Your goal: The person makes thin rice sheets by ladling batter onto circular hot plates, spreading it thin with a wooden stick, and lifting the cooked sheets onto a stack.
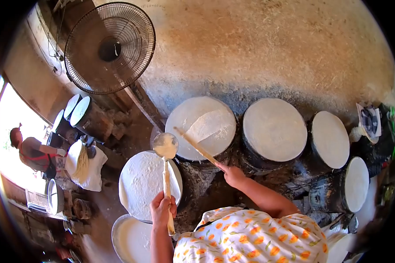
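Note:
My left hand (163,209) is wrapped round the wooden handle of a ladle (166,146), whose round bowl is over the gap between two round white tops. My right hand (232,175) grips the near end of a wooden stick (193,145), which slants up and left over the upper round top (180,115). On that top lies a whitish sheet (213,125), partly folded or raised. Below the ladle, the left round top (142,186) bears a white, bumpy layer that hangs over its edge.
More drums with round white tops (274,129) stand to the right. A large fan (109,48) is at upper left. A wide basin (131,239) sits below the left top. Another person (35,153) stands at far left beside pale strands (81,164).

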`<control>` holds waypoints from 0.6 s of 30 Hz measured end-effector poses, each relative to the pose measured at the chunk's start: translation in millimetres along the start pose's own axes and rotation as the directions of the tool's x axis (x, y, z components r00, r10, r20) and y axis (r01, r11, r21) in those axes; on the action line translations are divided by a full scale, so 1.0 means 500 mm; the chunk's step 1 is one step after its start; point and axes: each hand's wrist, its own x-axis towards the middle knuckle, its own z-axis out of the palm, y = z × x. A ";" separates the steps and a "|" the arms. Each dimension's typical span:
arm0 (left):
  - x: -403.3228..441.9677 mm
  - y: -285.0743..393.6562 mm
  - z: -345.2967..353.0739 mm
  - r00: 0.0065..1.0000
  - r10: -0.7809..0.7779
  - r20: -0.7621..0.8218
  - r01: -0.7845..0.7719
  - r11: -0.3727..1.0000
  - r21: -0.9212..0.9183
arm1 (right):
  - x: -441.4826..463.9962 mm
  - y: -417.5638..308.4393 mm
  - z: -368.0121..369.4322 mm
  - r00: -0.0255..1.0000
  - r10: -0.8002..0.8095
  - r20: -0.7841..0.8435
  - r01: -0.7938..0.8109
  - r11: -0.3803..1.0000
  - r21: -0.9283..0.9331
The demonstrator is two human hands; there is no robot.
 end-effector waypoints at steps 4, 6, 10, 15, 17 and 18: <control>0.018 0.015 0.016 0.999 -0.035 -0.016 0.037 0.991 0.130 | 0.053 0.066 -0.058 0.880 -0.158 -0.449 0.217 0.973 0.083; 0.039 0.018 0.026 0.999 -0.037 -0.012 0.039 0.983 0.180 | 0.097 0.091 -0.108 0.938 0.188 -0.291 -0.170 0.982 0.086; 0.106 0.011 0.043 0.999 -0.033 -0.014 0.036 0.970 0.241 | 0.109 0.106 -0.066 0.960 -0.082 -0.267 0.124 0.981 0.146; 0.193 -0.011 0.051 1.000 -0.006 -0.020 0.012 0.939 0.344 | -0.037 -0.003 -0.142 0.982 0.084 0.169 -0.088 0.996 0.017; 0.210 -0.013 0.063 1.000 -0.006 -0.029 0.016 0.932 0.362 | -0.064 0.020 -0.173 0.949 0.230 0.216 -0.213 0.972 -0.098; 0.214 -0.017 0.070 0.999 -0.006 -0.040 0.021 0.925 0.379 | -0.075 0.056 -0.160 0.948 0.233 0.219 -0.216 0.971 -0.098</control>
